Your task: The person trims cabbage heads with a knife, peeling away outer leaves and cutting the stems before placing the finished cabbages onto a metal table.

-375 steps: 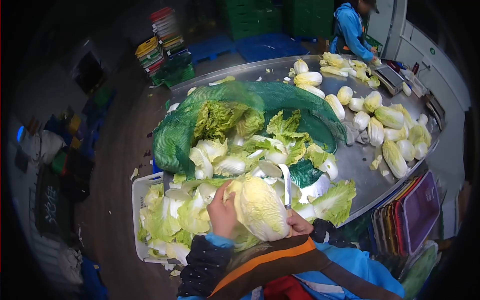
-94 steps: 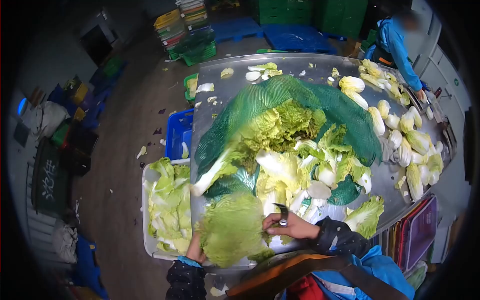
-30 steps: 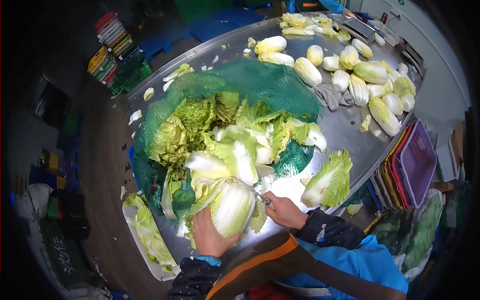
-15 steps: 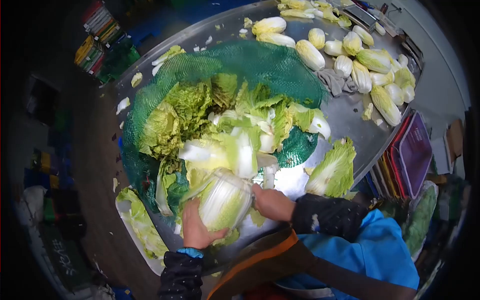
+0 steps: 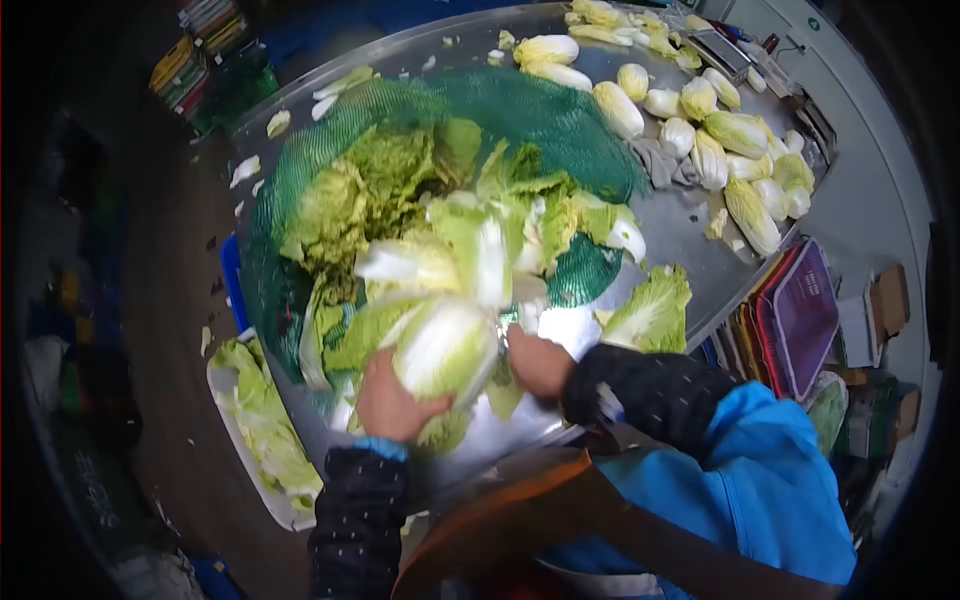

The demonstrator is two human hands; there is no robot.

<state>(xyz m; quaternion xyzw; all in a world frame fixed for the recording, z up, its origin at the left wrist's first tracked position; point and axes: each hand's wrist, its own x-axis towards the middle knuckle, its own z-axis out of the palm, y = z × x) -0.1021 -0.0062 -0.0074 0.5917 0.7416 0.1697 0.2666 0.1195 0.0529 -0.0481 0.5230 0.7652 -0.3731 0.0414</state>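
Observation:
My left hand (image 5: 390, 398) grips a napa cabbage (image 5: 445, 350) from its left side, thumb along the near end. The cabbage lies tilted, its white base toward the upper right. My right hand (image 5: 540, 362) is closed just right of that base; a small part of what it holds shows at the fingertips, too blurred to name. A loose outer leaf (image 5: 365, 335) spreads beside the cabbage on the left. Behind it, trimmed leaves (image 5: 385, 195) are heaped on a green mesh bag (image 5: 545, 120).
The metal table (image 5: 680, 225) carries several trimmed cabbages (image 5: 738, 132) at the far right, near a grey cloth (image 5: 660, 160). One leaf (image 5: 652, 312) lies right of my hands. A white bin (image 5: 225, 395) with leaves stands at the left. Stacked crates (image 5: 800, 320) stand at the right.
The outer leaf has come away to the left of the cabbage, showing paler, smoother leaves. Both hands stay by the cabbage, the right one slightly higher in view. The camera view has shifted a little.

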